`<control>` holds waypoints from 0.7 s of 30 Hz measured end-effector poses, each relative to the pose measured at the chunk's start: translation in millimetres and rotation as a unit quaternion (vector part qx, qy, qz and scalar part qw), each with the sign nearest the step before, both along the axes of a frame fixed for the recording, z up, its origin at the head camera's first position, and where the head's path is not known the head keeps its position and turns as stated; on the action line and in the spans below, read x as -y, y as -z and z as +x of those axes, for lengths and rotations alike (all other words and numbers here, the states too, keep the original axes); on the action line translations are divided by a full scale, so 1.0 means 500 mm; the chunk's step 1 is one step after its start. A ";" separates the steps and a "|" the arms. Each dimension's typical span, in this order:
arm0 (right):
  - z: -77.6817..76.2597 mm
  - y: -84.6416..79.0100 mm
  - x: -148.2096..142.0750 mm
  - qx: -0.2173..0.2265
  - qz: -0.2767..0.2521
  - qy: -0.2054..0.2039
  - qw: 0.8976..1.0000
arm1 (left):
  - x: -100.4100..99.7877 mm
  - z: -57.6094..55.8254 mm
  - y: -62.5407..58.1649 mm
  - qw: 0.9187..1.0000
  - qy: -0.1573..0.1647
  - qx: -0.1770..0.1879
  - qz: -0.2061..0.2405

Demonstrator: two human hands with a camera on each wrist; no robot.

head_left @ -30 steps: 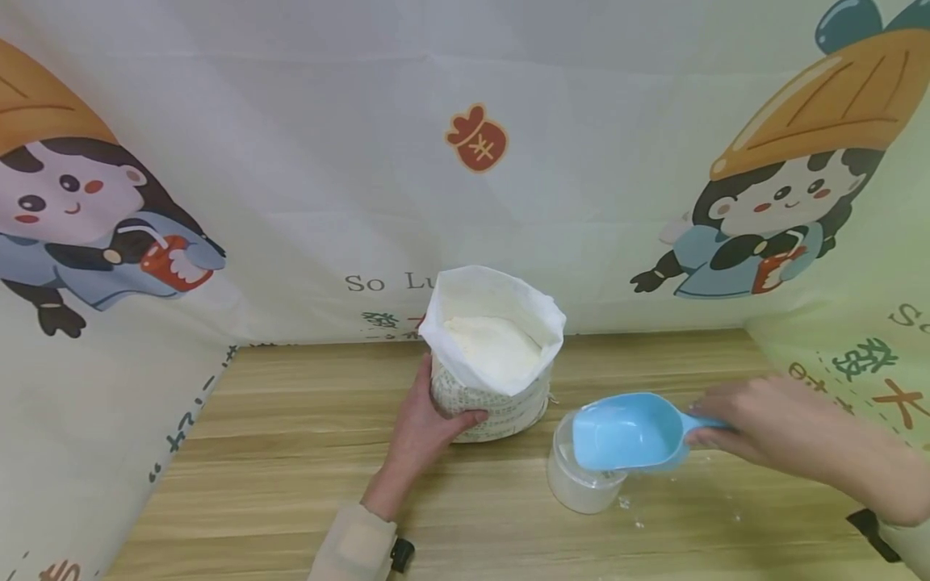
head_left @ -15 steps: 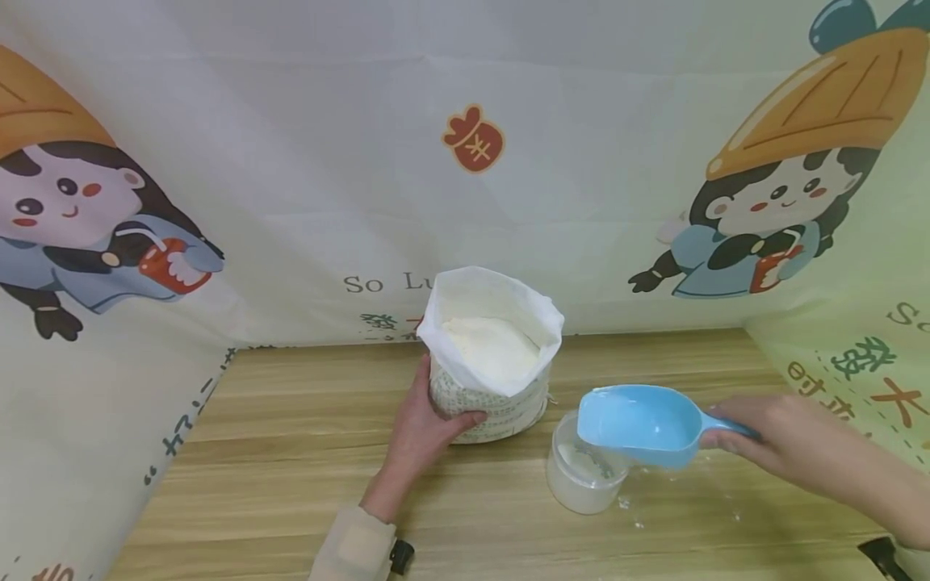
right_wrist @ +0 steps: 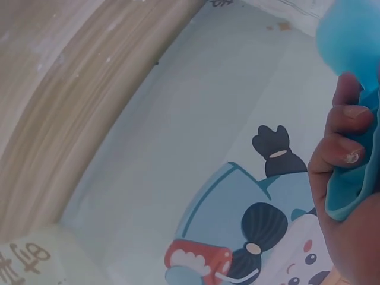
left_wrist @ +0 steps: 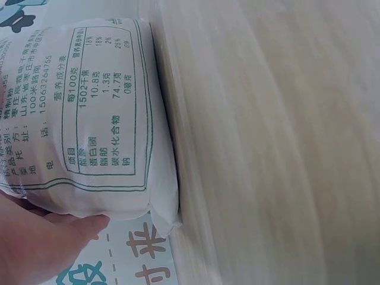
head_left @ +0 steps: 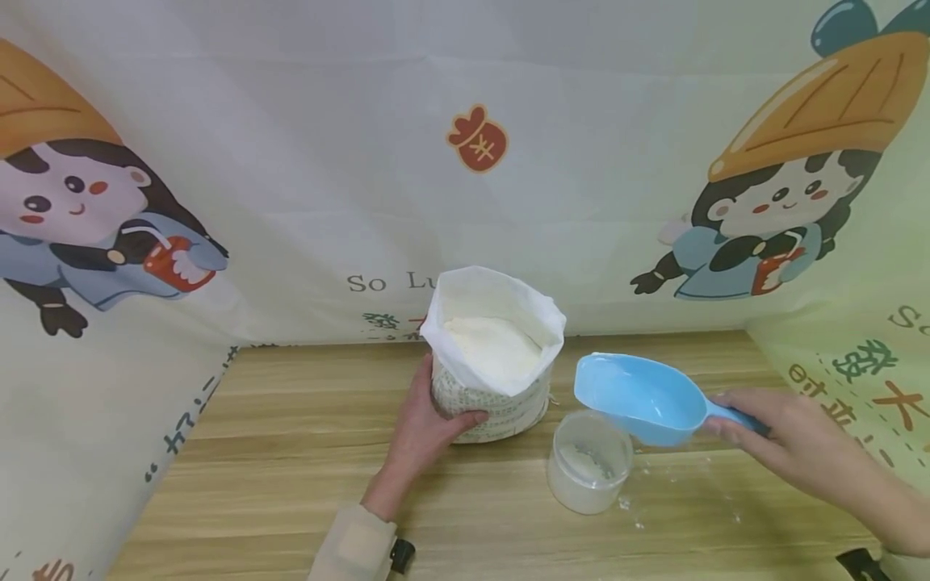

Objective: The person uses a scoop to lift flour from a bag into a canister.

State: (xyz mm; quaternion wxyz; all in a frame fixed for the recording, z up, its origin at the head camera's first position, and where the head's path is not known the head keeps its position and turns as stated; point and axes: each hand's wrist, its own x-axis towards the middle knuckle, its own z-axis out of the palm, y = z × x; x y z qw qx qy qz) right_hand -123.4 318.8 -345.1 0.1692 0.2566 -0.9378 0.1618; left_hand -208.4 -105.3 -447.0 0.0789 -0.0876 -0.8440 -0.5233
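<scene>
Biggest first: pale printed cloth backdrop (head_left: 327, 161), behind the bag. Light wood-grain bench (head_left: 276, 492), under the bag.

White soft-walled bag with green print (head_left: 508, 413): standing on the bench, mouth open, off-white fine powder (head_left: 497, 345) visible inside. Probably the heaviest thing here: soft, slumps if squeezed, spills if tipped. Hold it low at the side, where the fill backs the wall; the loose rim would likely fold.

Left hand (head_left: 430, 415) is at the bag's left side, spread wide and holding it: thumb across the front, fingers round the side and back, tips partly hidden.

Right hand (head_left: 770, 424) is well right of the bag, fingers curled round the handle of the light-blue plastic scoop (head_left: 647, 403). Scoop is in the air right of the bag, blade end toward it, no load visible in the bowl. Should be light and stiff; handle is the place to grip, though dusty fingers may slip.

Clear round plastic tub (head_left: 584, 494): on the bench, just right of the bag and nearer the person, some powder inside. Likely light, thin, easily knocked; take it round the wall.

Smallest: white powder specks (head_left: 625, 503), right of the bag, nearer the person.
</scene>
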 end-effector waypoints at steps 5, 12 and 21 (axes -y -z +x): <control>0.000 -0.002 0.008 -0.009 -0.027 0.017 0.999 | 0.002 0.001 -0.005 1.000 0.005 0.004 0.003; -0.004 -0.016 0.023 -0.059 -0.061 0.033 0.996 | 0.005 0.000 -0.009 1.000 0.014 0.001 0.010; -0.020 -0.028 0.057 -0.089 -0.101 -0.011 0.991 | 0.004 0.008 -0.018 1.000 0.008 -0.007 0.021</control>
